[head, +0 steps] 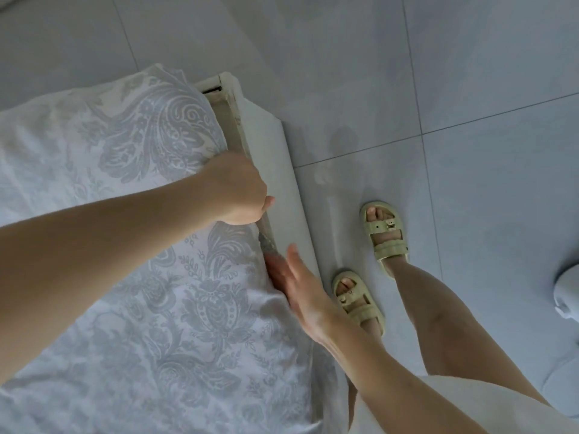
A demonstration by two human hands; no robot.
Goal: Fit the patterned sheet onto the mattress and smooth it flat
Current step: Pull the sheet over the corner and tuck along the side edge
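Note:
The patterned sheet [125, 189], white with grey floral swirls, covers the mattress across the left half of the view and wraps over its far corner. My left hand [235, 189] is closed at the mattress's right edge, with its fingers tucked down over the sheet's side where I cannot see them. Just below it, my right hand [297, 283] lies flat with fingers extended, pushed into the gap between the sheet-covered mattress side and the white bed frame [275, 170].
The bed frame's corner [228, 89] shows beyond the mattress. My feet in pale yellow sandals [383, 236] stand on the grey tiled floor [470, 89] right of the bed. A white rounded object [567, 292] sits at the right edge.

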